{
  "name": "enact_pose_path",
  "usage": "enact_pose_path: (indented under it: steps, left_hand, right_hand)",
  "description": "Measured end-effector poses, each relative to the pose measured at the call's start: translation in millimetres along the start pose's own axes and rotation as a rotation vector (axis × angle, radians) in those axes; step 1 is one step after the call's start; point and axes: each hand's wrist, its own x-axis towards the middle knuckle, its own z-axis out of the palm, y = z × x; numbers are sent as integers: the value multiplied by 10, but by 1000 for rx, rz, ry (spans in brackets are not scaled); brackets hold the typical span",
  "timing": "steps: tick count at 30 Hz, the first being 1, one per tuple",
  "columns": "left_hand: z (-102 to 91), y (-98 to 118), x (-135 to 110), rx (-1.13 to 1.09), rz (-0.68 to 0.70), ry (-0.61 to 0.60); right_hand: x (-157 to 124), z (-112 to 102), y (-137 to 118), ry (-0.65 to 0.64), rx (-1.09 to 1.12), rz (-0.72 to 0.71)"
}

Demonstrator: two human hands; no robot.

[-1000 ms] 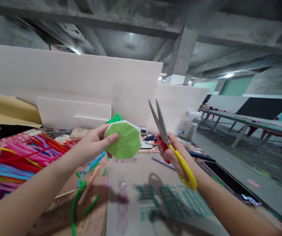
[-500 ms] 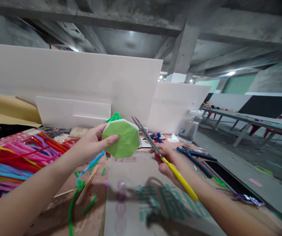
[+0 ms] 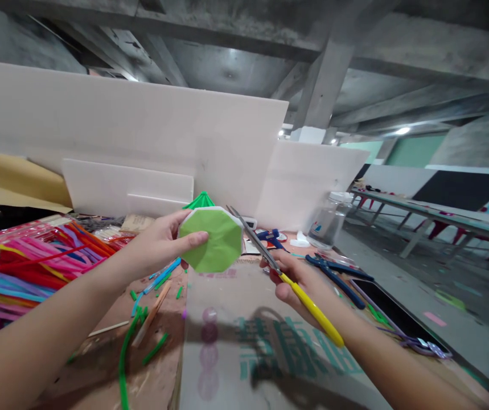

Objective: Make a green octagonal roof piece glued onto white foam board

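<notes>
Pinched between thumb and fingers of my left hand is a flat green octagon-shaped piece with a white layer showing along its upper edge. My right hand is closed on a pair of scissors with yellow handles and long metal blades. The blades point up and left, and their tips appear close to the octagon's upper right edge; I cannot tell whether they touch. Behind the octagon, a pointed green object is partly hidden.
Colourful pipe cleaners are heaped at left. A printed board covers the table's middle. At right lie pliers, a phone and a clear plastic jar. A blue glue gun lies behind; white panels stand upright.
The view has shifted slightly. Both hands keep nearly the same pose, and the octagon has tilted a little, showing more of its white upper edge.
</notes>
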Motion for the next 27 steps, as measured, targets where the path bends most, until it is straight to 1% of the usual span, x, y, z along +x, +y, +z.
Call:
enact_pose_path:
  steps: [6, 12, 16, 19, 23, 27]
  left_hand:
    - [-24, 10, 4, -14, -9, 2]
    - [-46, -8, 0, -60, -4, -31]
    - [-64, -15, 4, -55, -6, -37]
    - [-82, -17, 10, -49, 1, -49]
    - [-96, -22, 22, -19, -9, -61]
    - [-92, -29, 24, -23, 0, -83]
  right_hand:
    - [-10, -29, -55, -26, -18, 30]
    - [-20, -25, -97, -43, -40, 15]
    - [-15, -19, -98, -66, -13, 43]
    - [-13, -31, -85, -66, 2, 23]
    - [-29, -50, -91, -74, -49, 5]
    - [-44, -36, -119, -64, -75, 20]
